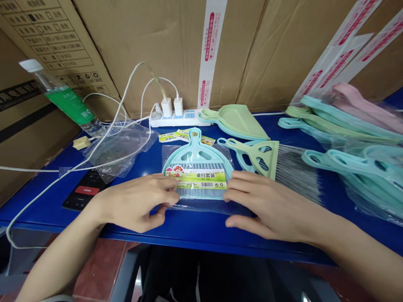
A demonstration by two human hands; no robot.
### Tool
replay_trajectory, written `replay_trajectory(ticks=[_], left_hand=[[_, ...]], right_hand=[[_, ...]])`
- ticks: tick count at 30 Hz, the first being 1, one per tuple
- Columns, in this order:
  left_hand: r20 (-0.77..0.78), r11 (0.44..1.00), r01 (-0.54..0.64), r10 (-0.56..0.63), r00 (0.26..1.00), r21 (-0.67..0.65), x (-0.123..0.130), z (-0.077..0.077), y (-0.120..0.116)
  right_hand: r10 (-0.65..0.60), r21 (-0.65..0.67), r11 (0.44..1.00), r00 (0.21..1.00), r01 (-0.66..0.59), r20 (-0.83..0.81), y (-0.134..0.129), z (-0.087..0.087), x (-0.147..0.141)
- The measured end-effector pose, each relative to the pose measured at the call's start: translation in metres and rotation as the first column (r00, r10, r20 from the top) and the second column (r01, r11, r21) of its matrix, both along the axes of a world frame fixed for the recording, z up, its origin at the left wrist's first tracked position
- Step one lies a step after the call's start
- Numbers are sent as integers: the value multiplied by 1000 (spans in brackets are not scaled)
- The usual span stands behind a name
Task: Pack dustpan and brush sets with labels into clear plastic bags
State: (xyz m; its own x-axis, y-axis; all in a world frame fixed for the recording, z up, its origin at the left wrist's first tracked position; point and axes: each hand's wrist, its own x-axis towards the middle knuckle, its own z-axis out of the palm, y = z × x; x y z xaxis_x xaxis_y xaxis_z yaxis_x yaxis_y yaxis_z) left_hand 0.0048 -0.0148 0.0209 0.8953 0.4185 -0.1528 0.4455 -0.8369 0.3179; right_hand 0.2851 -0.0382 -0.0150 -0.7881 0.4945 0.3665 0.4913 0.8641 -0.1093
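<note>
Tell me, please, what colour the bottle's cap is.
The cap is white, shown best in the head view.

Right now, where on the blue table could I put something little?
One bare patch lies in front of the bagged dustpan set, between left hand and right hand; another separates the gray bristles from the bagged dustpans at far right. Around the power strip is crowded.

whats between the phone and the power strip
A crumpled clear plastic bag lies between the phone and the power strip, with white cables running across it. The head view shows this.
</note>
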Motion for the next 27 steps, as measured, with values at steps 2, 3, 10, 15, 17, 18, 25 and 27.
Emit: replay_trajectory(ticks=[2,3,10,15,17,18,25,27], left_hand=[[5,999,-24,24,1000,-21,1,1,1],[13,999,-37,37,999,-28,1,1,2],[60,997,-78,79,995,-28,3,0,5],[77,993,-108,111,991,-41,4,0,7],[85,991,-115,120,989,-65,4,0,7],[87,990,-116,122,989,-75,4,-1,8],[102,990,-135,140,985,-51,3,-3,7],[108,991,-130,133,985,-35,4,-3,5]], right_hand=[[-6,-42,999,1000,6,11,-1,0,0],[-15,-48,999,1000,15,15,-1,0,0],[-33,-68,997,999,35,32,-4,2,-2],[-35,-51,998,998,38,53,-5,3,-2],[-37,-52,998,998,40,59,-5,2,-2],[-37,-53,998,997,40,64,-4,2,-2],[-42,63,997,994,36,101,-1,-5,-2],[-51,72,996,994,45,93,-1,-5,-3]])
